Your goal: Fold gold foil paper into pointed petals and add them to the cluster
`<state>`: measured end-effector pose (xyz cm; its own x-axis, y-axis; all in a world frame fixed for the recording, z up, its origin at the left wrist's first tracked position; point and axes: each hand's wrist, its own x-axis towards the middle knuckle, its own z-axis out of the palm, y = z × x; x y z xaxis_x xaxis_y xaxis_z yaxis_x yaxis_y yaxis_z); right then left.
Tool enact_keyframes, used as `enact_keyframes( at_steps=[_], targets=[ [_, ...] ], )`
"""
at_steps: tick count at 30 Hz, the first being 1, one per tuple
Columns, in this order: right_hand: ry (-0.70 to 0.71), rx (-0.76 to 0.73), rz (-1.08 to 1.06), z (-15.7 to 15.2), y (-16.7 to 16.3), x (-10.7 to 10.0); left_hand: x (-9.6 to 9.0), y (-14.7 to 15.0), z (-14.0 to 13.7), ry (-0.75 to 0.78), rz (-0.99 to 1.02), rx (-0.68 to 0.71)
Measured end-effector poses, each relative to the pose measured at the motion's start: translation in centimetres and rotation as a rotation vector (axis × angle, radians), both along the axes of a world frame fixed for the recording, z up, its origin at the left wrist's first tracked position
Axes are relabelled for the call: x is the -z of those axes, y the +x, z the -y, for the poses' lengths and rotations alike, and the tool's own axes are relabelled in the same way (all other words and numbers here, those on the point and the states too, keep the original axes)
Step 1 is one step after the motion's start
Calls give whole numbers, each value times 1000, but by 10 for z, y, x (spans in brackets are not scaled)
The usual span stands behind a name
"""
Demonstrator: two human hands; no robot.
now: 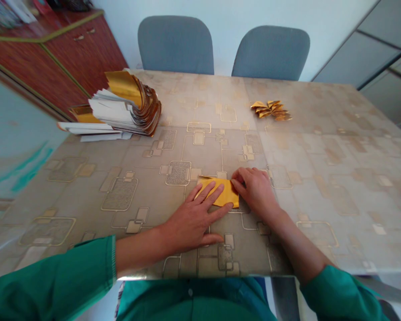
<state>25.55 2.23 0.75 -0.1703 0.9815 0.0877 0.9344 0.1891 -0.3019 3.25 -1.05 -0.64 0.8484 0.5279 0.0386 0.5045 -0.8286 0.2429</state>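
Note:
A folded sheet of gold paper (233,196) lies on the patterned tablecloth near the table's front edge. My left hand (200,214) rests flat across it with the fingers spread, the fingertips pressing on its surface. At the paper's upper right corner, my right hand (255,189) has its thumb and forefinger pinched together on the edge; the other fingers are curled. A flap shows raised along the paper's far edge. Part of the sheet is hidden beneath my left fingers.
A thick stack of gold and white paper sheets (120,109) stands at the table's back left. Several folded gold pieces (270,110) sit in a small pile at the back right. Two grey chairs (176,44) are behind the table, and a wooden cabinet (83,53) stands at the left.

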Motion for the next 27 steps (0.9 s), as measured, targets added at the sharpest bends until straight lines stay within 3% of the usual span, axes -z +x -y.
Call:
enact_keyframes(
  at_steps=[5, 7, 9, 13, 17, 27],
  targets=[
    [208, 0, -25, 22, -8, -17, 0, 0, -2, 4, -11, 1],
    [212, -144, -77, 44, -16, -20, 0, 0, -3, 14, -12, 6],
    [213, -208, -93, 68, -24, -14, 0, 0, -4, 24, -9, 8],
    [238, -125, 7, 103, -30, 13, 3, -1, -4, 44, -16, 4],
    [221, -100, 41, 110, -26, 26, 1, -4, -8, 39, -22, 21],
    [197, -129, 146, 106, -20, 17, -2, -38, -35, 96, -64, 173]
  ],
)
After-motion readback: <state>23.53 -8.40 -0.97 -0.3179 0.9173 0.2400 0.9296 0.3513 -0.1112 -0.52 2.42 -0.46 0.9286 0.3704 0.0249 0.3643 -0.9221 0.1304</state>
